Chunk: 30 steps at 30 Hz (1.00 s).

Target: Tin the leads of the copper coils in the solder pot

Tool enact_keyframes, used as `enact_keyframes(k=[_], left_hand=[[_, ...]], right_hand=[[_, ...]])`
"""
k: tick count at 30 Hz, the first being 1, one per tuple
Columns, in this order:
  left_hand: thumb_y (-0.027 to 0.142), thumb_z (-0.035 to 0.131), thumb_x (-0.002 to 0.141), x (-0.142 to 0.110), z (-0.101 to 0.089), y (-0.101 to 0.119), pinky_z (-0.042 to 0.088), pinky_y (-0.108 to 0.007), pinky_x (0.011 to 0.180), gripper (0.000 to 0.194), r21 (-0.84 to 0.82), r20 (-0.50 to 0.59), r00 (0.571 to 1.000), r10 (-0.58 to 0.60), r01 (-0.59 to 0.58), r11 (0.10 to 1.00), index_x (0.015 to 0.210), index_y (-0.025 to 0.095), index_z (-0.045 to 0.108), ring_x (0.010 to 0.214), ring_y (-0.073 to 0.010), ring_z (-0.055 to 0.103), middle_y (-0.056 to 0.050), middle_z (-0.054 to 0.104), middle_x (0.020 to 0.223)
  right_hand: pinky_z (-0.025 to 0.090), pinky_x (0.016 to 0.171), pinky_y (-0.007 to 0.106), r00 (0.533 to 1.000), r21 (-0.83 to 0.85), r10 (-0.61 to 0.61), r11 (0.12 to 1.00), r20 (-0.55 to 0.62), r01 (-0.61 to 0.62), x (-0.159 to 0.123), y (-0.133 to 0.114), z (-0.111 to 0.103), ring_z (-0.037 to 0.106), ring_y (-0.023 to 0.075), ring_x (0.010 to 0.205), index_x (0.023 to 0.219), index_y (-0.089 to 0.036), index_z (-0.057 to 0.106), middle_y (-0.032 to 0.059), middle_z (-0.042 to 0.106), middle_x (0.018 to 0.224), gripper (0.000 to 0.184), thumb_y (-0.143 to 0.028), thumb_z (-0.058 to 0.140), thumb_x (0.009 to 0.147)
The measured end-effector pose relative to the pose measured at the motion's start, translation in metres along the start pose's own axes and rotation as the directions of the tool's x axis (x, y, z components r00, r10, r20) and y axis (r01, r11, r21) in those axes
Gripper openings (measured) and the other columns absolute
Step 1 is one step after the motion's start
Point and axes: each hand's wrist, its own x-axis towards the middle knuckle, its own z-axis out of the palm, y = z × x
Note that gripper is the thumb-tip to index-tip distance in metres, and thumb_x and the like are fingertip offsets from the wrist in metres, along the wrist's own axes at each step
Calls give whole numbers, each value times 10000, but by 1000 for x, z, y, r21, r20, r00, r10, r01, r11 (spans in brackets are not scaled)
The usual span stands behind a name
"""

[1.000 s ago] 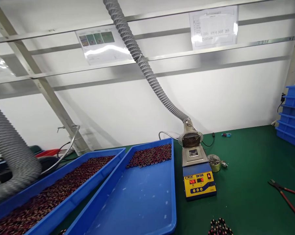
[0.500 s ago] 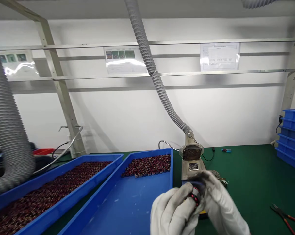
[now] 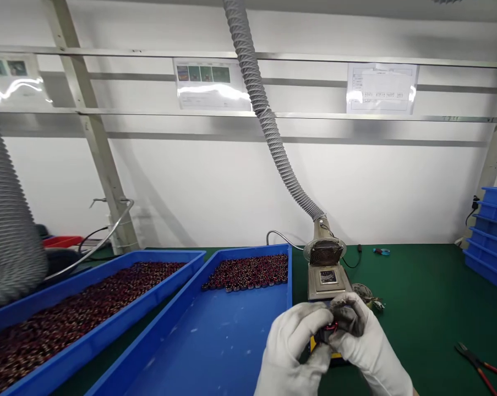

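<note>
Head view. Left grip and right grip, both in white gloves with grey-stained fingertips: closed together on a small dark part with red marks. Mostly hidden by fingers; exact shape not discernible. Held above the green surface, in front of the bench unit.

Directly beyond the grip: metal housing of the unit, with yellow front panel largely covered by the gloves. Above, at the rear of the unit: grey corrugated hose, running upward and to the left. Beyond the right grip, just beside the unit: small round container.

Immediately left of the grip: blue tray, with many small dark-red pieces packed at the far end. Farther left: second blue tray, filled along the visible length with similar pieces.

To the right of the grip, well apart: red-handled pliers, lying on the surface. Farther right and beyond: stacked blue crates.
</note>
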Motion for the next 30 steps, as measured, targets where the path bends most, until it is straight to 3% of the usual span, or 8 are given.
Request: enact_keyframes(k=[7,10,15,18,20,23,25,30], left_hand=[[98,523,733,0,-1,-2,499,-335,811,368,-38,-54,998,-30,28,999,1065,252,488,982,-205,543,-49,571,1069],[142,521,771,1,-2,-3,488,-350,808,315,73,-66,997,47,-42,996,1068,241,489,993,-213,530,-58,574,1065],[157,493,788,6,-3,-1,479,-342,756,215,252,-72,981,182,-158,955,997,208,502,935,-210,554,-69,603,1003],[153,502,788,9,-1,2,477,-322,757,188,232,-65,981,184,-165,959,965,217,503,921,-197,563,-55,613,980],[158,511,793,11,0,4,474,-306,767,171,196,-76,982,170,-153,969,955,211,503,919,-185,563,-50,613,968],[183,515,807,14,0,6,472,-276,758,142,188,-124,977,175,-150,971,947,203,508,886,-162,570,-38,613,939],[179,510,810,14,-1,6,469,-271,751,139,210,-155,973,172,-138,968,947,204,512,876,-156,570,-33,612,935],[113,478,763,8,-1,3,471,-320,780,240,253,-134,977,168,-130,959,985,196,512,930,-188,554,-56,600,985]], right_hand=[[497,578,260,999,16,15,1000,49,-15,-5,5,7,614,163,669,715,-204,600,11,641,717,269,-141,762,510],[495,620,273,998,-50,-50,997,33,52,-9,4,12,617,175,699,719,-199,624,21,657,744,279,-133,770,492],[487,702,273,989,-190,-147,971,-4,144,-8,-2,10,610,183,786,655,-200,673,40,661,824,65,-173,719,617],[490,682,246,999,72,-28,997,-20,29,-5,-5,9,605,149,721,618,-211,669,9,658,735,77,-257,730,617],[495,688,236,997,322,81,944,-16,-71,-4,-7,8,607,128,693,667,-231,677,-10,665,721,118,-315,734,607],[498,710,213,991,463,99,885,-91,-46,-4,-10,6,619,112,720,709,-256,677,-31,683,763,164,-287,759,571],[498,722,222,991,391,51,920,-126,2,-4,-10,7,620,124,761,746,-255,670,-20,685,795,199,-261,763,570],[506,698,319,998,111,45,993,-32,-41,-3,4,13,624,198,748,797,-191,643,53,671,786,277,-232,772,556]])
